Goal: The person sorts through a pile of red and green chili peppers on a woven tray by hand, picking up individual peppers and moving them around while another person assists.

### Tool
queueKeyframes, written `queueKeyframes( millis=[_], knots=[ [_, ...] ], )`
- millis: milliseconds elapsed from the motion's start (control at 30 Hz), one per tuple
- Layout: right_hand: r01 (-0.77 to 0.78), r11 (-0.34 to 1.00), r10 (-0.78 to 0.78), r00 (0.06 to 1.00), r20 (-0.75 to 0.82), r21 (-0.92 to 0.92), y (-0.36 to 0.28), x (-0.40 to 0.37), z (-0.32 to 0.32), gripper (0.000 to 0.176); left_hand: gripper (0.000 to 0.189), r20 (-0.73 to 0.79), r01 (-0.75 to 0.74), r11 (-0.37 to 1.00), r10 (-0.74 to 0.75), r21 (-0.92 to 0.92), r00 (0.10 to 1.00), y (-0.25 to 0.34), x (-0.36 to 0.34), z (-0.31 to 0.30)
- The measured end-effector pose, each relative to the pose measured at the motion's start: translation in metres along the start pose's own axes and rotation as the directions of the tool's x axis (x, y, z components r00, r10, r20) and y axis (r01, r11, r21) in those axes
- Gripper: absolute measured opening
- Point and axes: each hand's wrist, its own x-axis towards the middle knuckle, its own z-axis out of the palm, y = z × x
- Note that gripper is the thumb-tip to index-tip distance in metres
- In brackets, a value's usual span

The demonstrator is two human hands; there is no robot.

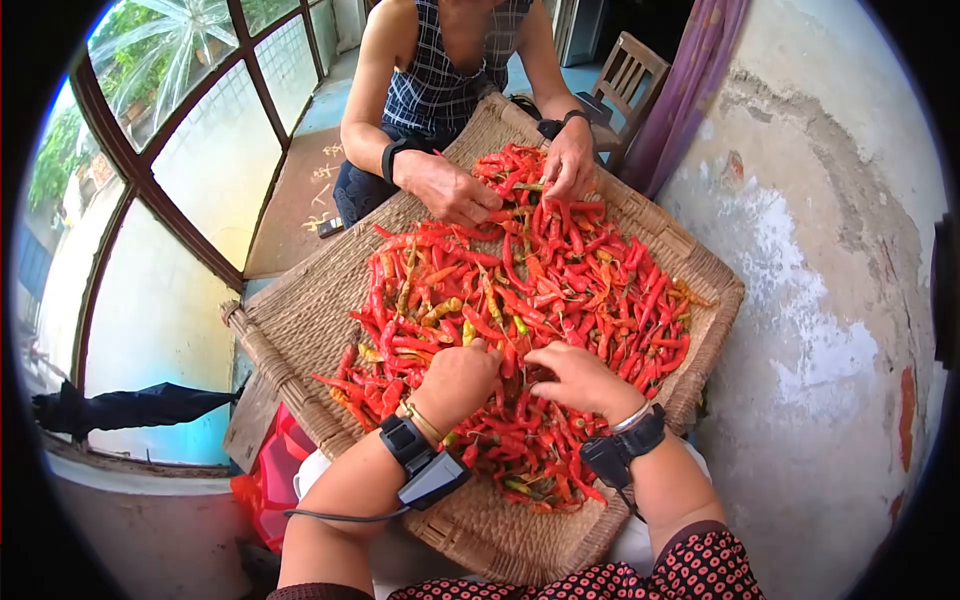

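Note:
Red chili peppers (pixel 590 310), with a few yellow and green ones among them, lie heaped on a woven tray (pixel 300 300). Over the near part of the heap, my left hand (pixel 458 382) is closed, its fingertips pinched together; what they hold, if anything, is hidden. My right hand (pixel 580 380) is just to the right, low over the chilies, thumb and fingers apart with nothing visible between them. A black strap with a small device (pixel 425 465) is on my left wrist, and another device (pixel 610 460) is on my right.
Across the tray sits another person (pixel 450 90), whose two hands handle chilies at the far end. A wooden chair (pixel 630 85) and a purple curtain (pixel 700 90) stand behind. A worn wall (pixel 800 280) runs along the right, windows and a folded dark umbrella (pixel 150 408) along the left.

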Motion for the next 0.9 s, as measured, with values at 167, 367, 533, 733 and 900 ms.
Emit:
queueKeyframes(
  millis=[167,367,533,733,900],
  knots=[
    [0.013,1.000,-0.007,0.976,0.219,-0.026,-0.002,-0.002,0.010,0.041,0.024,-0.011,-0.052,0.999,0.051,-0.012,0.999,-0.003,-0.002,0.006],
    [-0.057,0.985,0.103,0.952,0.288,-0.163,-0.011,-0.001,0.008,0.024,0.015,0.046,-0.118,0.993,0.117,0.015,0.992,0.001,-0.003,-0.001],
    [-0.017,0.986,0.052,0.977,0.208,-0.168,-0.009,-0.004,0.010,0.014,0.016,0.006,-0.137,0.989,0.137,0.056,0.991,-0.003,-0.005,0.007],
    [-0.050,0.979,0.080,0.985,0.151,-0.197,-0.003,-0.005,0.007,0.013,0.010,-0.014,-0.191,0.982,0.191,-0.002,0.982,-0.005,-0.003,-0.006],
    [-0.129,0.984,0.146,0.979,0.142,-0.123,-0.002,-0.009,-0.007,0.016,0.017,-0.076,-0.116,0.926,0.095,-0.359,0.993,-0.009,-0.001,-0.030]
  ],
)
